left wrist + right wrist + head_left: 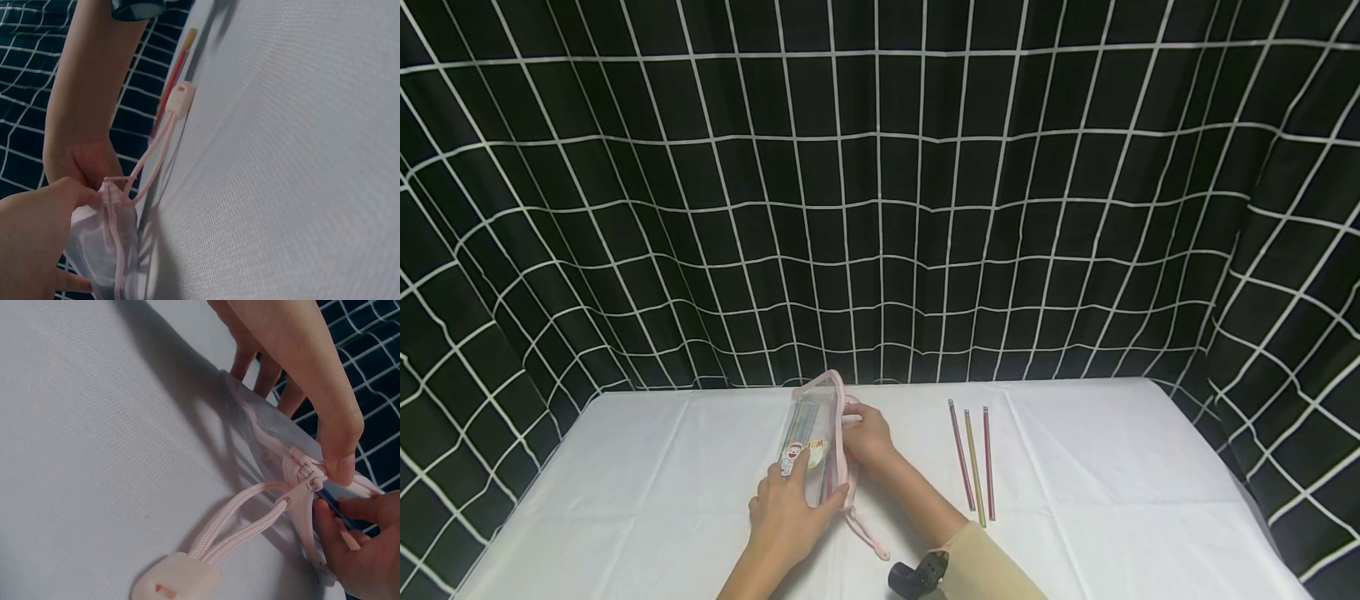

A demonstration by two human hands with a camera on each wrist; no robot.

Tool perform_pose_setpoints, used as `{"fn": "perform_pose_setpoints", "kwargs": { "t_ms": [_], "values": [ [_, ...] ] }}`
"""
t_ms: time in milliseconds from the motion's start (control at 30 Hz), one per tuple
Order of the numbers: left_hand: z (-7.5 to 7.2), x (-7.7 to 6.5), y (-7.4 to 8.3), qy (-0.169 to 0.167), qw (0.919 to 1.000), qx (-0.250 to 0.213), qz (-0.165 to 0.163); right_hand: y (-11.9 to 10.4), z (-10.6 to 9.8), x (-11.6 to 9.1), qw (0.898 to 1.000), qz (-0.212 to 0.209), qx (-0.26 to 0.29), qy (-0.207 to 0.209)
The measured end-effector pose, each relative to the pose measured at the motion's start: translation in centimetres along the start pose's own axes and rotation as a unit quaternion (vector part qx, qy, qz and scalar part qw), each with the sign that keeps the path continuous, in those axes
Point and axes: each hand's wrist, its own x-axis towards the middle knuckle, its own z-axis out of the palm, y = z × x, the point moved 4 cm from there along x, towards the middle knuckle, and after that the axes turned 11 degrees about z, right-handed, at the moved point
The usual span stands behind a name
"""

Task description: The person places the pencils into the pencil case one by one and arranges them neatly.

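A clear pencil pouch (820,417) with pink zipper edging stands tilted on the table, several pencils (801,425) and a cartoon sticker showing through its side. My left hand (786,508) holds the pouch, fingers on its side and thumb at the near end of the zipper (306,475). My right hand (867,437) is at the opening, partly hidden behind the pink edge in the head view. In the right wrist view, my right thumb and fingers (369,509) pinch a slim blue pencil (337,509) inside the mouth. A pink cord pull (181,100) hangs from the zipper.
Three pencils lie side by side right of the pouch: a red one (961,454), a yellow one (974,467) and another red one (988,462). A white cloth covers the table (1112,483). Behind it hangs a black curtain (895,225) with white grid lines.
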Motion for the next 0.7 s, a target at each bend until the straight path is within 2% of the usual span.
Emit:
{"fn": "perform_pose_setpoints", "kwargs": {
  "t_ms": [467, 700],
  "values": [
    [-0.15, 0.05, 0.11, 0.004, 1.0, -0.001, -0.002, 0.26, -0.08, 0.07, 1.0, -0.002, -0.021, 0.0],
    [-0.17, 0.0, 0.12, 0.003, 1.0, -0.004, 0.002, 0.7, -0.63, -0.06, 1.0, -0.006, 0.007, -0.008]
  ]
}}
